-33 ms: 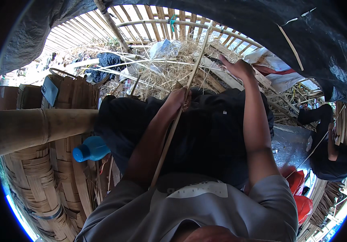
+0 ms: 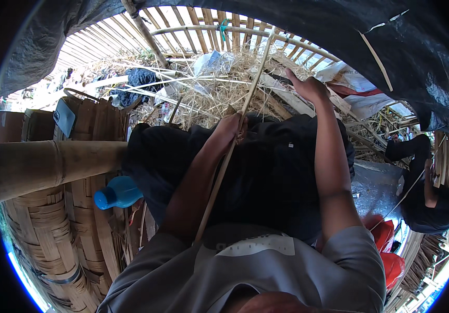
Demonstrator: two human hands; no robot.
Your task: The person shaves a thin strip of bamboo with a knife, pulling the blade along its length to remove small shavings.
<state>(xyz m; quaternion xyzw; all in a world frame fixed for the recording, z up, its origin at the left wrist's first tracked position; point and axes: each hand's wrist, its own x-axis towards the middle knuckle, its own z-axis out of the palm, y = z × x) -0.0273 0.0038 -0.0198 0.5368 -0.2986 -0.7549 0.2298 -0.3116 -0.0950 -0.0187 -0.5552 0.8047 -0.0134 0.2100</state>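
A long, thin bamboo strip (image 2: 252, 94) runs slantwise from my chest up past my lap toward the far slatted wall. My left hand (image 2: 229, 128) is closed around it above my lap. Farther out and to the right of the strip, my right hand (image 2: 310, 88) has its fingers curled, with one digit stretched forward to the left. A dark, narrow shape shows beside those curled fingers; whether it is a tool in the grip I cannot make out. My forearms are bare, and dark trousers (image 2: 271, 161) cover my lap.
Bamboo shavings (image 2: 203, 96) are heaped beyond my knees. To my left are a thick bamboo pole (image 2: 57, 161), a blue bottle (image 2: 117, 193) and woven bamboo (image 2: 39, 219). Red plastic bags (image 2: 391, 266) lie at right, near another person (image 2: 433, 206). Dark sheeting (image 2: 339, 31) hangs overhead.
My right hand has shifted very slightly, its stretched digit a touch farther right. The left hand and the bamboo strip look unchanged.
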